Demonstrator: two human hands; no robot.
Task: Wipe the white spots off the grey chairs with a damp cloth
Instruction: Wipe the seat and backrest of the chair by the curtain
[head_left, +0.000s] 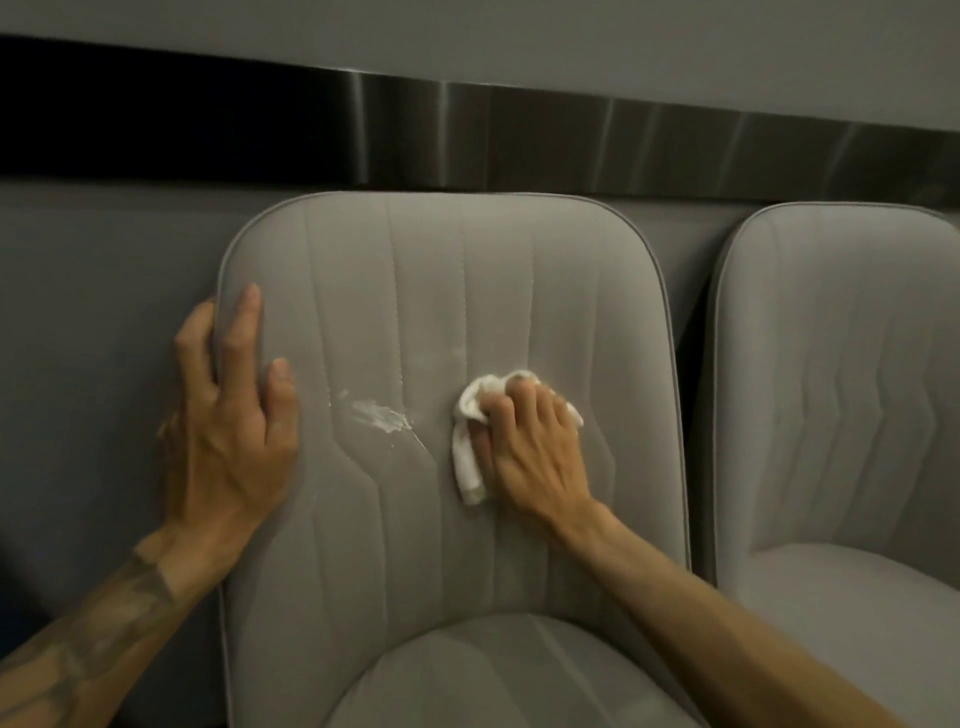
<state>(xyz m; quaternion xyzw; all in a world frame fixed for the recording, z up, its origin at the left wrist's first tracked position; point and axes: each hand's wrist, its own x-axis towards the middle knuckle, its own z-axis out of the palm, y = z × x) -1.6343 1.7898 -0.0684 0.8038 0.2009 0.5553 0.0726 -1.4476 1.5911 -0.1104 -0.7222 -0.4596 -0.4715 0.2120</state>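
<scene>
Wiping a grey chair backrest (447, 291) with the white smear (382, 415) not yet cleaned

Pressing a bunched damp cloth (470, 447), right hand (530, 441) clenched around it, just beside that smear; left hand (228, 410) splayed flat, bracing the backrest edge; risking spreading the paste into the stitched seams if dragged sideways, possibly leaving fainter marks higher up, hard to make out in this blur; second chair (841, 374) waiting alongside

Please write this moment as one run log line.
left hand: braces chair backrest edge | right hand: presses white cloth | white smear: remains, left of cloth
</scene>
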